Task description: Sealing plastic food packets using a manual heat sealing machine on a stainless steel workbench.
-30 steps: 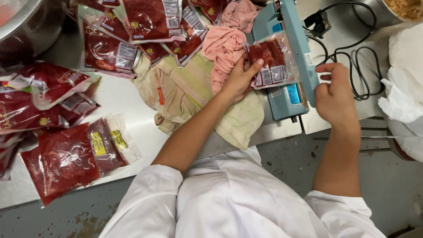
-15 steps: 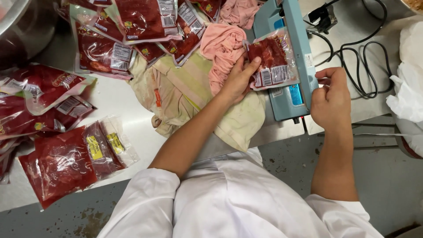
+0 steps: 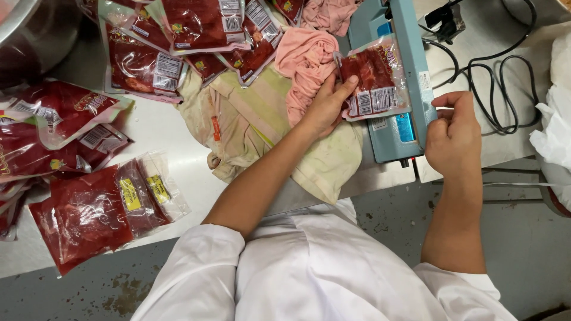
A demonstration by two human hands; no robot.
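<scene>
Left hand [image 3: 324, 110] fingers [image 3: 345, 88] closing around the near edge of a clear pouch of red meat [image 3: 375, 77], pinning it flat across the blue heat sealer [image 3: 404, 128]. Right hand [image 3: 455, 134] fingers [image 3: 446, 98] curling shut, pressing on the sealer's arm at its near right end. Lying just left of the sealer, a pink cloth [image 3: 303, 59] and a yellowish cloth [image 3: 256, 119] on the white table [image 3: 160, 128]. Spreading farther left, more red pouches [image 3: 83, 214]; trailing right, a black cable [image 3: 505, 77].
</scene>
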